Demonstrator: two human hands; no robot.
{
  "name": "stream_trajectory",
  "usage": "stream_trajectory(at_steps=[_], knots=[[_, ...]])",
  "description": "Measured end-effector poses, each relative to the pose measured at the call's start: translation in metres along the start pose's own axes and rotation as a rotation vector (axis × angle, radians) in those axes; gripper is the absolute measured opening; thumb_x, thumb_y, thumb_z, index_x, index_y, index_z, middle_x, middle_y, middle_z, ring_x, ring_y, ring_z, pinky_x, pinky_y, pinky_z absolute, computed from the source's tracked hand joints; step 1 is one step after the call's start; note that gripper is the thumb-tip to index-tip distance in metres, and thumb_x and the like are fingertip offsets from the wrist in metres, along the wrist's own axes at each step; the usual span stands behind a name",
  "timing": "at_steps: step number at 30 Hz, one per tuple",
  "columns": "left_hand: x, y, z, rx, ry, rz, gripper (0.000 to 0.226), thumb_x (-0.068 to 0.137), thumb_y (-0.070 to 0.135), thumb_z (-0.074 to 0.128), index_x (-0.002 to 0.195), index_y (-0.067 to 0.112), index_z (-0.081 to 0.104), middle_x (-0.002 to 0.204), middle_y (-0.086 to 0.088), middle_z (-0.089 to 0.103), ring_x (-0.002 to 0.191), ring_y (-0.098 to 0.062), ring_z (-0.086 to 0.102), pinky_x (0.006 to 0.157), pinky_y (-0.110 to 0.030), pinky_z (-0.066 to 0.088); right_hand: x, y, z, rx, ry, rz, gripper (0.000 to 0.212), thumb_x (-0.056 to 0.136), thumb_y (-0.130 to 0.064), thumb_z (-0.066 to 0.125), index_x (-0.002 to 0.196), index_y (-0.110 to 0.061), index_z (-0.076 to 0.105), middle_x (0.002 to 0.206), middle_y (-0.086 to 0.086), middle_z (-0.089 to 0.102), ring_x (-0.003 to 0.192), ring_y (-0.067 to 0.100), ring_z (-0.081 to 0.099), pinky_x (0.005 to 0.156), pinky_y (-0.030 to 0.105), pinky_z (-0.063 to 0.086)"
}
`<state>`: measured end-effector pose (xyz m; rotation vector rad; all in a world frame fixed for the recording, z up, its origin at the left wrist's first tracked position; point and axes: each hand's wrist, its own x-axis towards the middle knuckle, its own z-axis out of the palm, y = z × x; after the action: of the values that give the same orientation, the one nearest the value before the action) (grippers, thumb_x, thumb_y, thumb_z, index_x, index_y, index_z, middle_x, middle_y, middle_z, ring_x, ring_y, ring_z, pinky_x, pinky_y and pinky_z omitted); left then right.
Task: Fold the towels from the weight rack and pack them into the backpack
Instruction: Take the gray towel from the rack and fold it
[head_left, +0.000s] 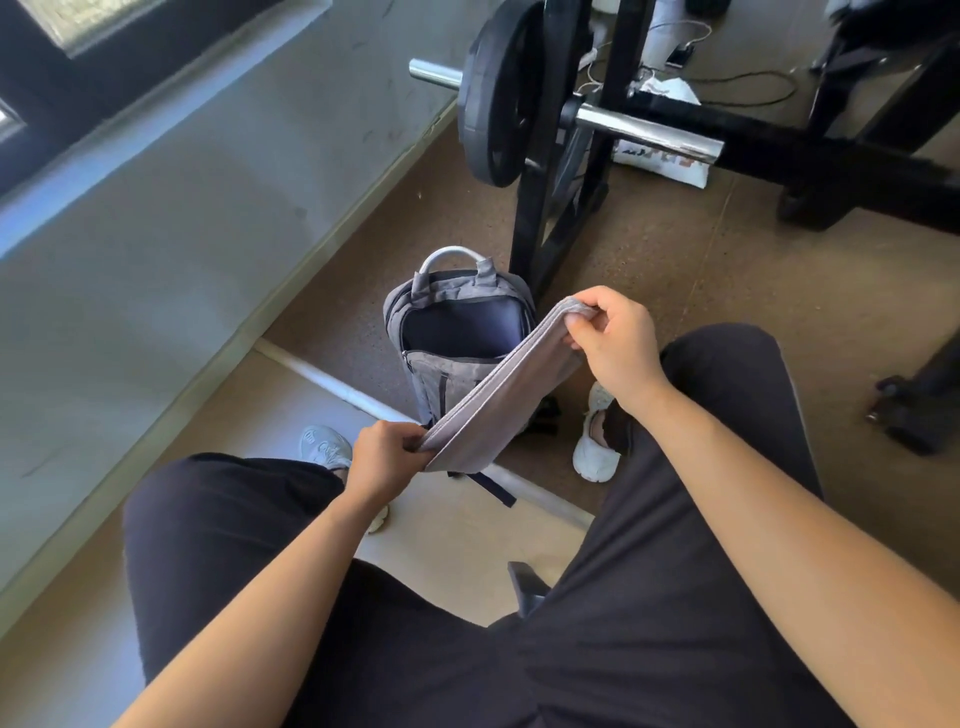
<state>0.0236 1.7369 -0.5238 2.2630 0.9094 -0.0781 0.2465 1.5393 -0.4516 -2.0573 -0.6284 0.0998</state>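
Looking down from the head view, a seated person holds a folded grey towel (506, 395) stretched in the air between both hands, above the knees. The left hand (382, 460) pinches the near end of the towel at about 7 o'clock, with the fingers curled tightly over the stacked edges. The right hand (615, 345) grips the far end at about 1 o'clock, thumb on top and fingers curled under the fold. The towel hangs as a long band of several layers (the edges line up quite neatly) and it runs diagonally in front of the backpack.

The grey backpack (441, 382) stands upright on the floor (675, 249) between the person's feet, at 12 o'clock from the knees. Its main compartment is unzipped and the dark lining shows. The towel covers the lower right corner of the bag but is not inside it.

Just behind the backpack, at 1 o'clock, stands the black weight rack (540, 218), which carries a bar with a black plate (498, 98). A white shoe (597, 441) is under the right forearm.
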Motion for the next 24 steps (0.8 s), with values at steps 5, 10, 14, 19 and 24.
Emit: stream_trajectory(at_steps=[5, 10, 14, 19, 24], knots=[[0.0, 0.002, -0.009, 0.046, 0.09, 0.068, 0.019, 0.073, 0.016, 0.083, 0.063, 0.016, 0.067, 0.053, 0.0, 0.055, 0.057, -0.019, 0.045, 0.055, -0.033, 0.037, 0.01, 0.009, -0.002, -0.17, 0.009, 0.066, 0.021, 0.099, -0.023, 0.06, 0.117, -0.016, 0.068, 0.108, 0.005, 0.065, 0.096, 0.016, 0.061, 0.087, 0.036, 0.057], [-0.001, 0.001, -0.019, -0.042, 0.013, 0.174, 0.008, 0.077, 0.023, 0.082, 0.073, 0.02, 0.075, 0.06, 0.0, 0.064, 0.059, -0.014, 0.051, 0.062, -0.041, 0.05, 0.019, 0.011, -0.01, -0.269, -0.063, 0.011, 0.015, 0.101, -0.031, 0.053, 0.109, -0.021, 0.061, 0.097, -0.003, 0.06, 0.095, 0.017, 0.057, 0.088, 0.039, 0.051], [-0.006, 0.005, -0.037, -0.111, -0.025, 0.174, 0.024, 0.069, 0.04, 0.067, 0.084, 0.027, 0.08, 0.068, 0.001, 0.07, 0.07, -0.018, 0.062, 0.067, -0.039, 0.049, 0.015, 0.004, -0.016, -0.143, -0.137, -0.07, 0.007, 0.104, -0.026, 0.049, 0.098, -0.023, 0.051, 0.082, -0.005, 0.059, 0.081, 0.015, 0.059, 0.066, 0.03, 0.041], [-0.012, 0.006, -0.048, -0.061, -0.05, 0.161, 0.01, 0.079, 0.019, 0.082, 0.075, 0.026, 0.078, 0.069, 0.015, 0.07, 0.084, 0.0, 0.059, 0.079, -0.027, 0.042, 0.013, 0.005, -0.017, -0.149, -0.168, -0.092, 0.009, 0.104, -0.025, 0.05, 0.102, -0.018, 0.055, 0.085, -0.002, 0.06, 0.081, 0.015, 0.057, 0.067, 0.032, 0.044], [-0.012, 0.01, -0.053, -0.799, -0.302, -0.119, 0.021, 0.09, 0.018, 0.066, 0.08, 0.002, 0.058, 0.07, -0.004, 0.055, 0.065, -0.013, 0.054, 0.063, -0.016, 0.046, 0.019, 0.016, -0.015, -0.165, -0.142, 0.11, 0.019, 0.102, -0.023, 0.051, 0.089, -0.008, 0.054, 0.083, 0.007, 0.057, 0.08, 0.019, 0.053, 0.066, 0.033, 0.04]])
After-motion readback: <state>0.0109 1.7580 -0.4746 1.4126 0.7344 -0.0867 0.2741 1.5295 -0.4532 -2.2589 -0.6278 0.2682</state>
